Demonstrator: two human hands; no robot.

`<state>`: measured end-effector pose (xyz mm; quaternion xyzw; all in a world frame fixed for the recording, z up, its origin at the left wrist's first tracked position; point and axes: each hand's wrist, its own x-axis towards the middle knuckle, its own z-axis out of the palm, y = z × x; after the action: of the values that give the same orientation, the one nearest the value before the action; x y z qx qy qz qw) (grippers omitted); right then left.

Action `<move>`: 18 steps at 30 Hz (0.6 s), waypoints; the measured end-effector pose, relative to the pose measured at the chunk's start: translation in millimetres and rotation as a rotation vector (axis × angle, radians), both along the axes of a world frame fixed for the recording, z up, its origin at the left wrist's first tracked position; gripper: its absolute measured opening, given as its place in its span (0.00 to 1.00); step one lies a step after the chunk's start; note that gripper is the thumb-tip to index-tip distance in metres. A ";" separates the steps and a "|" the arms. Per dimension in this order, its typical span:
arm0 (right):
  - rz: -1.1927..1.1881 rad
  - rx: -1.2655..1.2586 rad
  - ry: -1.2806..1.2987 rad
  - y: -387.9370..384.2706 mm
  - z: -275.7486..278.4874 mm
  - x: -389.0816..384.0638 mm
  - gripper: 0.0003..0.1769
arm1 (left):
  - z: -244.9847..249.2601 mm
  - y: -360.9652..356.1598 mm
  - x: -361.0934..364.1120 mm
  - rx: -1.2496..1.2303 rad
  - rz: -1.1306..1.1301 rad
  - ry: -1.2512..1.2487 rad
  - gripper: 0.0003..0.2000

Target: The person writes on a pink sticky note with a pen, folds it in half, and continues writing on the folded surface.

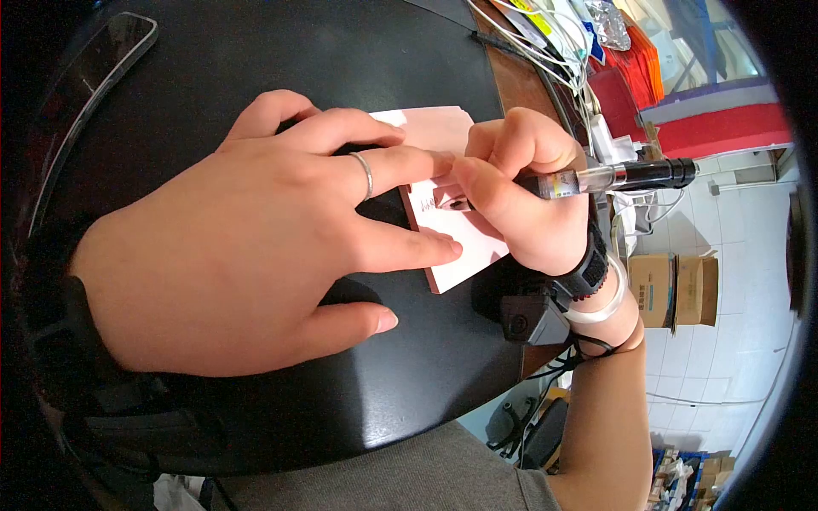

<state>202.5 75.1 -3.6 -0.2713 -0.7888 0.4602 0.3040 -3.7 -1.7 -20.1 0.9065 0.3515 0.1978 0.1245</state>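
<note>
A pad of pale pink paper lies on the black table, with a few small dark handwritten marks near its middle. My left hand lies palm down with fingers spread, several fingertips resting on the pad; a ring circles one finger. My right hand is closed around a pen with a dark grip, clear section and black end. The pen's tip is at the paper, mostly hidden behind my fingers. A black strap with a small camera and a white bangle sit on my right wrist.
A phone lies at the upper left of the black table. White cables, packets and an orange stack crowd the far edge. Cardboard boxes stand against the tiled wall at right.
</note>
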 end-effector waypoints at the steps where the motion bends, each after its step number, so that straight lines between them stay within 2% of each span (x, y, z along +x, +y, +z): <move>1: 0.002 0.001 -0.001 1.0 0.1 0.3 0.15 | -0.1 0.0 -0.2 -0.001 -0.003 -0.007 0.25; 7: 0.032 0.053 -0.034 4.5 0.0 3.3 0.16 | 0.1 -0.4 0.3 -0.011 0.000 -0.013 0.25; 16: 0.030 -0.024 0.002 2.9 0.6 2.5 0.16 | -1.6 -0.7 0.5 0.005 0.006 -0.020 0.24; 18: 0.065 0.051 -0.020 6.1 -0.8 5.1 0.16 | -0.8 -0.9 1.0 0.008 0.008 -0.012 0.24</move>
<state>207.6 81.2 -4.4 -0.2423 -0.8117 0.4467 0.2878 -2.7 -2.6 -20.9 0.9044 0.3537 0.2049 0.1221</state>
